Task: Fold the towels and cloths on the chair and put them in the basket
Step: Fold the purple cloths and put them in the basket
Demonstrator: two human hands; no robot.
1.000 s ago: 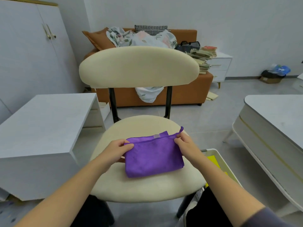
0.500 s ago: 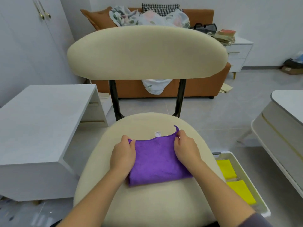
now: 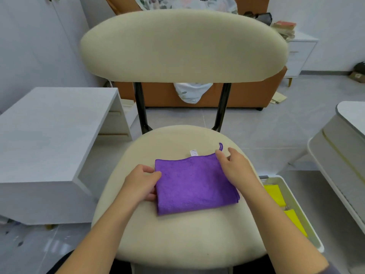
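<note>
- Risk: folded layers slip apart on lifting. The purple cloth (image 3: 194, 184) is only a loose stack, and a grip that catches just the top layer would let it open up.
- Risk: the hanging loop (image 3: 220, 146) and white label (image 3: 194, 152) stick out past the far edge. The next fold could leave them hanging out or bunch that corner.
- Risk: the basket (image 3: 305, 220) sits low on the floor to the right of the chair (image 3: 177, 234). A drop from seat height could land the cloth skewed over the yellow cloths (image 3: 275, 194) already in it.
- The cloth lies flat on the middle of the seat as a rough rectangle, with its thick fold edge nearest the person.
- Left hand (image 3: 141, 184): at the cloth's left edge, thumb on top near the far-left corner and fingers curled against the edge. Looks like a pinch on that edge.
- Right hand (image 3: 235, 169): over the cloth's right edge, fingertips at the far-right corner just below the loop. Fingers are loosely bent; can't tell if they grip or only touch.
- The hands are well apart, one on each side of the cloth.
</note>
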